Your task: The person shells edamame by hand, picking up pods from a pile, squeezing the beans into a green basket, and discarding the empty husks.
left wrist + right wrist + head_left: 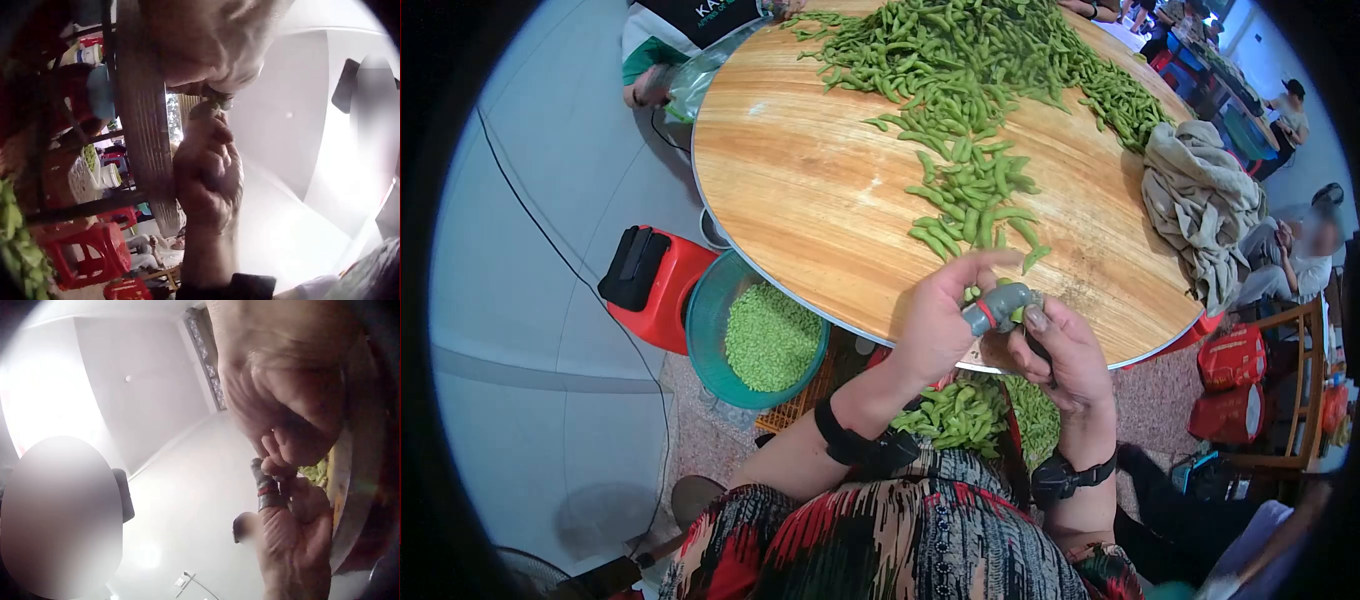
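Both hands meet over the near edge of a round wooden table [800,190]. My left hand [935,320] wears a grey thumb cover [1003,300] with a red band and grips a green edamame pod, its thumb pressed toward the right hand. With curled fingers, my right hand [1075,350] pinches the same edamame pod [1017,314], mostly hidden by the fingers. In the left wrist view the right hand [209,169] meets the left at a bit of green. Loose edamame pods [970,200] trail across the table toward the hands from a large heap [940,50].
Left of the table, a teal basin [700,330] holds shelled green beans [770,340] beside a red stool [662,290]. More pods [960,415] lie below the table edge at the lap. A crumpled cloth [1200,200] lies at the table's right. Other people sit around.
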`<state>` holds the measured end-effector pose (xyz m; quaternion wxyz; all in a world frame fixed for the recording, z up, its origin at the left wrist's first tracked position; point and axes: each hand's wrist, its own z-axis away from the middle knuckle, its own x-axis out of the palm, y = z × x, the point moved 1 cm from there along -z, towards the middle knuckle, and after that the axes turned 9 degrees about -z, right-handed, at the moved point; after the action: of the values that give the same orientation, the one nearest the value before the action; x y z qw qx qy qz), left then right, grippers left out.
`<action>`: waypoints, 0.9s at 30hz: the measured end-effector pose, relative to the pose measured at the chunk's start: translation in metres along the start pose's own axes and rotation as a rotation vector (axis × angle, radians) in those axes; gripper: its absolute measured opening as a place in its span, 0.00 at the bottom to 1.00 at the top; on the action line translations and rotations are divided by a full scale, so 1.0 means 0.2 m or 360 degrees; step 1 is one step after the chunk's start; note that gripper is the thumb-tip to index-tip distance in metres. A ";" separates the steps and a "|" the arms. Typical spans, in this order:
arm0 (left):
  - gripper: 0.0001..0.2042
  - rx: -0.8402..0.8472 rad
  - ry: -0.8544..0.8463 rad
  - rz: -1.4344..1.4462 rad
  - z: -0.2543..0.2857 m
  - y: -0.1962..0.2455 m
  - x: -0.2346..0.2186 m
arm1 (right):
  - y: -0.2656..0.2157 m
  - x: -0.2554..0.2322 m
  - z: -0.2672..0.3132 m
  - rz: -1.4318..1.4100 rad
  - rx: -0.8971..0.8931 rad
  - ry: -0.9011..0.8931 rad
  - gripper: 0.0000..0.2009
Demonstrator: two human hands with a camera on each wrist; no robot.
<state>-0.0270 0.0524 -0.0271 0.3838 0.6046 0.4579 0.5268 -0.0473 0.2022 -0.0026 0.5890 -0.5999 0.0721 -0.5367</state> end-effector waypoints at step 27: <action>0.09 0.0186 0.0098 -0.0614 -0.06 -0.03 0.05 | 0.03 0.00 0.03 -0.0075 -0.0252 0.0068 0.11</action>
<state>-0.0387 0.0633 -0.0289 0.4278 0.5106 0.6064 0.4342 -0.0392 0.2048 -0.0058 0.5253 -0.6345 0.1129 -0.5557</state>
